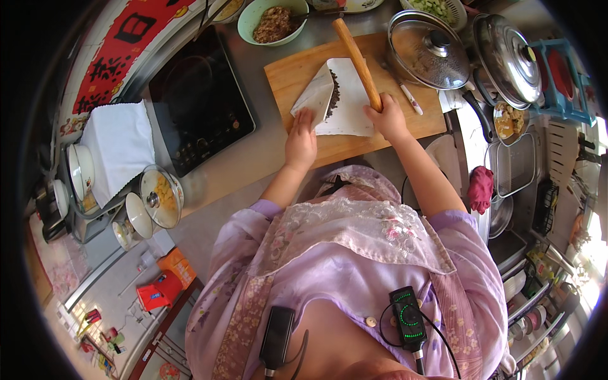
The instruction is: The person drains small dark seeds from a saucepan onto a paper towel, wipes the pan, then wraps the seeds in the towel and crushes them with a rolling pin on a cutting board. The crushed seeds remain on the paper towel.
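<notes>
On a wooden cutting board [280, 78] lies a sheet of white paper [351, 114] with small dark grains [335, 95] in a line along its middle. My left hand [302, 137] lies on the paper's folded left flap, fingers together, pressing or holding it. My right hand [390, 118] is closed around the lower end of a wooden rolling pin [358, 61], which slants up and left over the paper's right side. Right of the pin, a knife or peeler with a patterned white handle [411, 99] rests on the board.
A black induction cooktop [202, 99] is at left. Behind the board stands a green bowl of minced filling [273, 21]. Lidded pans [427, 47] stand at right, one with a black handle [477, 116] near the board's edge. The sink [508, 247] is farther right.
</notes>
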`<state>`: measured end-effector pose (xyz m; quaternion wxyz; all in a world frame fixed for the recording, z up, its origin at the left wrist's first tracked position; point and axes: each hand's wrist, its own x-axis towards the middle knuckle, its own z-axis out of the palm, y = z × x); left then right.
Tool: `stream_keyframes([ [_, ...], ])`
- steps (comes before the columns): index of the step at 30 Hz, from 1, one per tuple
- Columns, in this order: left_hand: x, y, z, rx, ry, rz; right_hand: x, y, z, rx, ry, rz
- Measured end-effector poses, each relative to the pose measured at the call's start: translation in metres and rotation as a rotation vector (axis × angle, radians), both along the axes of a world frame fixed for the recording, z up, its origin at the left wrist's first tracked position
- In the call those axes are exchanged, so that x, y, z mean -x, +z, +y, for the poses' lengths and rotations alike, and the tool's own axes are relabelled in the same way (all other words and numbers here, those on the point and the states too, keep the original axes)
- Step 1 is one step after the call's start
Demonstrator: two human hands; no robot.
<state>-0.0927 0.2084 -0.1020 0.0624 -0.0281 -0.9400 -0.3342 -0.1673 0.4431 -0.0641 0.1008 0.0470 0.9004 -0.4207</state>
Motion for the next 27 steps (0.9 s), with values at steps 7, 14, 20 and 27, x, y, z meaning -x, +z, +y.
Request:
stream_keyframes([
  [7,-0.005,0.012,-0.011,-0.267,0.206,-0.184,-0.002,0.0,-0.011,0.003,-0.005,0.064],
  [14,-0.011,-0.006,-0.034,-0.507,0.186,-0.05,-0.003,0.016,-0.012,0.101,-0.118,-0.043],
  [20,-0.004,0.0,-0.034,-1.075,0.312,-0.21,-0.02,0.059,-0.024,0.23,-0.054,0.101],
  [27,0.005,0.02,-0.018,-1.446,0.342,-0.106,-0.038,0.102,-0.037,0.113,0.067,0.279],
])
